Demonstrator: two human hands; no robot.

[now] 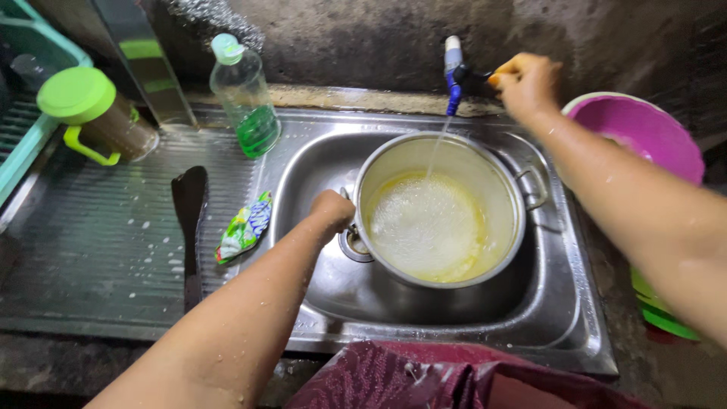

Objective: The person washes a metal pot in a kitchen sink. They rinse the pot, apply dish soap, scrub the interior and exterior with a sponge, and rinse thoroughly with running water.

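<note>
Head view | my left hand (pixel 332 210) clamped on the handle of the pot (pixel 439 208), which stands in the sink (pixel 560 303) | my right hand (pixel 528 83) closed on the tap (pixel 454 76) | risk: greasy, foamy water may overflow or splash; wet grip may let pot tip.

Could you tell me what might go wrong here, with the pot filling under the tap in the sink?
The pot leans on the sink wall, held only at one handle by the left hand; as foamy water rises it may grow heavy and slip. The right hand is on the tap; opening it further could splash greasy water over the rim. The soap bottle stands near the sink edge, where an elbow could tip it.
</note>
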